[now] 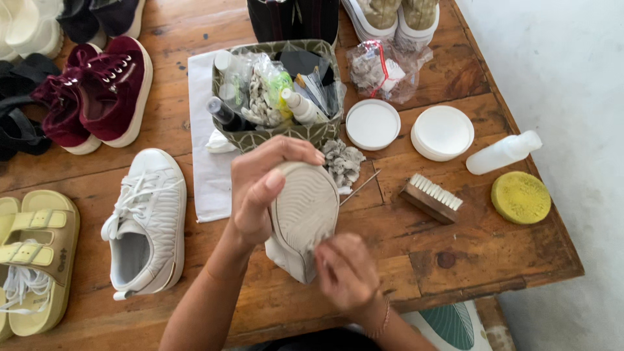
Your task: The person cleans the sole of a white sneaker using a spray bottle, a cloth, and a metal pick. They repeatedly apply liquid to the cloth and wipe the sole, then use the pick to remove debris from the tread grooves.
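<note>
- Far left, yellow moulded sandals (pixel 39 260) lie flat on the wooden surface (pixel 455 260), with plush maroon velvet shoes (pixel 97 91) above them.
- Beside them lies a white leather sneaker (pixel 146 221), laces loose.
- Your left hand (pixel 263 185) is wrapped around the toe of the shoe (pixel 302 218), sole up, showing its ribbed rubber tread, just above the surface's near edge.
- Your right hand (pixel 348 270) is curled against the sole's heel; it looks blurred, and you cannot tell what it grips.
- Behind stands a patterned fabric basket (pixel 279 133) of bottles.
- Right: two round white lids (pixel 406 127), a wooden bristle brush (pixel 431 198), a clear bottle (pixel 504 153), a round yellow sponge (pixel 520 197).
</note>
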